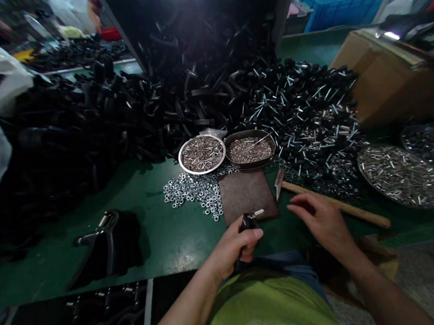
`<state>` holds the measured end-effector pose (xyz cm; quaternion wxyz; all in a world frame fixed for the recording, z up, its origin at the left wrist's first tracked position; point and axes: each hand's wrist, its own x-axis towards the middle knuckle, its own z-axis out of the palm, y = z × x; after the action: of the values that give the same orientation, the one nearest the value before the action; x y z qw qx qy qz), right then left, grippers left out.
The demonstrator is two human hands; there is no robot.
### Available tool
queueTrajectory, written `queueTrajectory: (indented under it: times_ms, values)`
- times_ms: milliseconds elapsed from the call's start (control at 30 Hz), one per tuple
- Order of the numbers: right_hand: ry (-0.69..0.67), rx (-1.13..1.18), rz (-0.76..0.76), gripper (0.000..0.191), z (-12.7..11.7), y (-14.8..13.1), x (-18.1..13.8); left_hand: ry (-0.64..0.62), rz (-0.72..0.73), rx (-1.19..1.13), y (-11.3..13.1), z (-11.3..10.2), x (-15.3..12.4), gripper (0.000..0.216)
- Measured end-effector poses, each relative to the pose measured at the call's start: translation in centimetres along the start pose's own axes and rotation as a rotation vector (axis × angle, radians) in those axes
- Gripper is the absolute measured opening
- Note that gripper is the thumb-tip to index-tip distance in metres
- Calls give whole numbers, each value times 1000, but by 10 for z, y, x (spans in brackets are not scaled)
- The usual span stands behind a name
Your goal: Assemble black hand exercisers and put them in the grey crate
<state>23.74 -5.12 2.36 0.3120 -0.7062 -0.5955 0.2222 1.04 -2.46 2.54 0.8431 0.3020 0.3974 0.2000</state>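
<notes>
My left hand (235, 244) is closed around a black plastic handle part (247, 223) with a threaded metal bolt (258, 212) sticking out of its top, held at the near edge of a brown pad (246, 194). My right hand (321, 221) hovers just right of it, fingers loosely curled with nothing in them, above a wooden-handled tool (335, 205) lying on the green table (151, 238). Behind the pad are two round metal dishes, one of small sleeves (202, 154) and one of screws (250, 149), and loose washers (196, 190).
A large heap of black handles (123, 115) fills the back and left. A pile of black knobs with bolts (306, 110) lies at right, beside more metal trays (402, 175) and a cardboard box (390, 76). Finished black parts (107, 246) lie near left; a blue crate (343, 2) stands behind.
</notes>
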Motion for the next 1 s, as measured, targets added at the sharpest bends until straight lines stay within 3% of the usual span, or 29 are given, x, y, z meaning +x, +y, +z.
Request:
queueTrajectory:
  times_ms: [100, 200, 300, 400, 467, 600, 800, 1000]
  values:
    - [26, -292, 84, 17, -19, 45, -15, 59, 68, -51, -5, -3, 4, 26]
    - [-3, -344, 99, 17, -21, 61, -23, 140, 131, 39, -4, -3, 9, 28]
    - [-41, -59, 50, 16, -12, 36, -20, 163, 118, 75, -1, 3, 12, 38]
    - [-252, 419, 66, 19, 0, -10, -13, 120, 83, 21, 0, 10, 12, 44]
    - [-333, 543, 57, 20, 9, -37, -8, 91, 76, -40, 0, 15, 11, 49]
    - [-346, 363, -29, 10, 26, -63, 0, 92, 37, -125, -1, 23, 11, 60]
    - [-433, 356, -15, 8, 27, -63, 3, 107, 23, -101, -4, 25, 10, 58]
    - [-360, 356, 9, 11, 30, -57, -3, 150, 151, 163, -9, 22, 11, 48]
